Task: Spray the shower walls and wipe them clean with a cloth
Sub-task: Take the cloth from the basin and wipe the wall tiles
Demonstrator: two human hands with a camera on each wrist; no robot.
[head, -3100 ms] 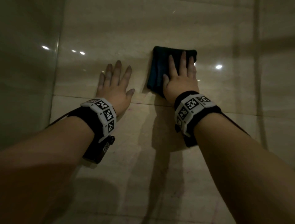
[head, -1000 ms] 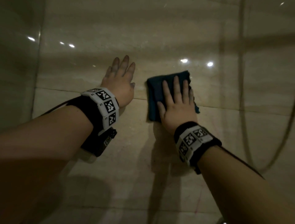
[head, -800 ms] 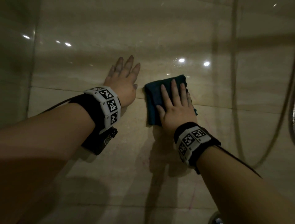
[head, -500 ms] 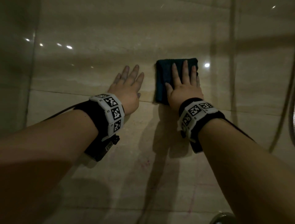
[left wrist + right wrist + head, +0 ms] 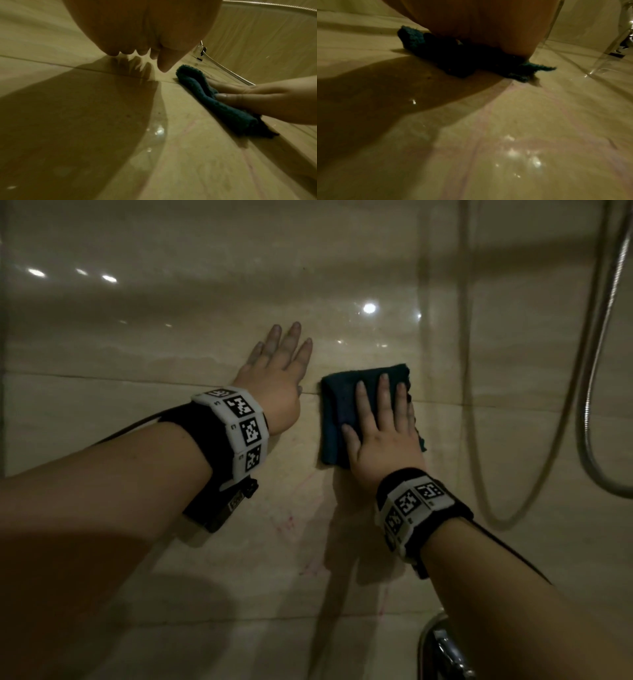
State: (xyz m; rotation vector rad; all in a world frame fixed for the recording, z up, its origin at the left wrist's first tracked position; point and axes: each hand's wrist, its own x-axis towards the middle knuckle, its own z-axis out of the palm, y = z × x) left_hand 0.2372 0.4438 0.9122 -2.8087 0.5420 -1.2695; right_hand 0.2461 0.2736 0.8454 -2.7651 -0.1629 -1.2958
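Observation:
A folded dark teal cloth (image 5: 337, 419) lies flat against the glossy beige tiled shower wall (image 5: 171, 344), across a horizontal grout line. My right hand (image 5: 380, 422) presses it to the wall with straight fingers spread over it. My left hand (image 5: 279, 371) rests flat on the wall just left of the cloth, fingers straight. From the left wrist view the cloth (image 5: 214, 100) sits under the right hand (image 5: 257, 97). The right wrist view shows the cloth (image 5: 453, 59) squashed beneath the palm. No spray bottle is in view.
A metal shower hose (image 5: 592, 392) hangs in a loop at the right. A chrome fitting (image 5: 445, 648) juts out at the bottom right, below my right forearm. Wet streaks and pinkish marks (image 5: 301, 515) show on the tile below the hands.
My right hand has slid the cloth down the wall, from above the grout line to across it. The left hand stays flat on the wall.

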